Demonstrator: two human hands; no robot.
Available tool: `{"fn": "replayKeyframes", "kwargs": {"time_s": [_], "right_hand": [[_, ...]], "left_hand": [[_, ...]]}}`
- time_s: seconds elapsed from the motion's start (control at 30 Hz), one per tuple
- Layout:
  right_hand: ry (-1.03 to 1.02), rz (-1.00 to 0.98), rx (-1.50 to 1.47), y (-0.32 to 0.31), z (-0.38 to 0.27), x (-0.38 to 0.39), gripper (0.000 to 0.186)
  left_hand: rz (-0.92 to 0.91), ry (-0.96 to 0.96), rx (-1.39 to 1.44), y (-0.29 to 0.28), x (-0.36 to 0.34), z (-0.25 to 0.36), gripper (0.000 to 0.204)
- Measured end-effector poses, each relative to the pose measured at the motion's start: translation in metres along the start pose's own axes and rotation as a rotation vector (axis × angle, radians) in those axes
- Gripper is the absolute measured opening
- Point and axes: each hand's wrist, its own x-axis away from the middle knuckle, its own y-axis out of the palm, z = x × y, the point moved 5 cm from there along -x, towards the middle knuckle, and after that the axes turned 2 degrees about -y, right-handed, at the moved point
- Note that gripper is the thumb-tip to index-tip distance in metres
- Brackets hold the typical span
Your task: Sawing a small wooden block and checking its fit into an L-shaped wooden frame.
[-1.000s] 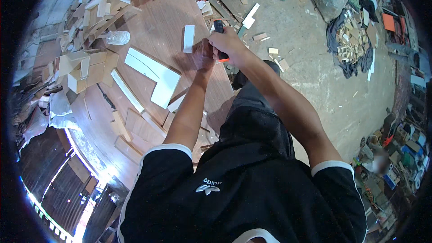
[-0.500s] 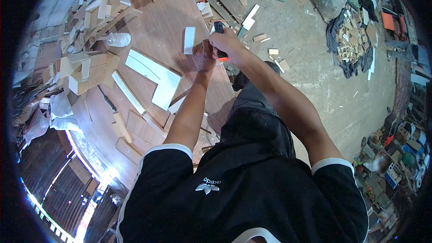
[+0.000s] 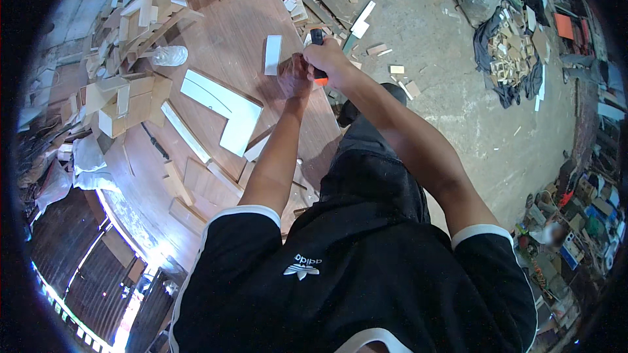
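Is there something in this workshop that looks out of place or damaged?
Yes: small wood offcuts lie scattered on the floor, apart from the scraps heaped on the dark fabric, so they look untidy. The tool in the right hand shows no visible damage.

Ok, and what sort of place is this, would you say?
Probably a woodworking shop: there's a heap of wood scraps, a white L-shaped board on a bench, and a black-and-orange tool in the right hand.
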Motion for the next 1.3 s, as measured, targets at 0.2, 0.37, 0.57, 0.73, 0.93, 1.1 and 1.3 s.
{"fn": "replayKeyframes", "kwargs": {"time_s": [0.2, 0.37, 0.57, 0.73, 0.93, 1.1, 1.3], "right_hand": [[0.060, -0.086, -0.078, 0.001, -0.003, 0.020, 0.008], [0.007, -0.073, 0.042, 0.003, -0.012, 0.020, 0.008], [-0.040, -0.107, -0.093, 0.011, -0.028, 0.020, 0.008], [-0.066, -0.156, -0.043, 0.015, -0.031, 0.023, 0.009], [-0.008, -0.087, -0.056, 0.011, -0.025, 0.023, 0.007], [-0.030, -0.071, -0.007, 0.006, -0.013, 0.018, 0.007], [0.029, -0.077, -0.069, 0.010, -0.017, 0.022, 0.007]], "left_hand": [[-0.257, -0.270, -0.014, -0.004, -0.006, -0.003, 0.021], [-0.144, -0.115, -0.005, -0.005, -0.006, -0.005, 0.019], [0.087, -0.022, 0.007, -0.024, -0.015, 0.015, 0.021], [0.034, -0.137, 0.057, -0.028, -0.013, 0.009, 0.024], [-0.049, -0.171, 0.056, -0.024, -0.016, 0.010, 0.025], [-0.107, -0.192, 0.056, -0.017, -0.016, 0.007, 0.026], [-0.100, -0.119, -0.033, -0.008, -0.006, -0.008, 0.031]]}}
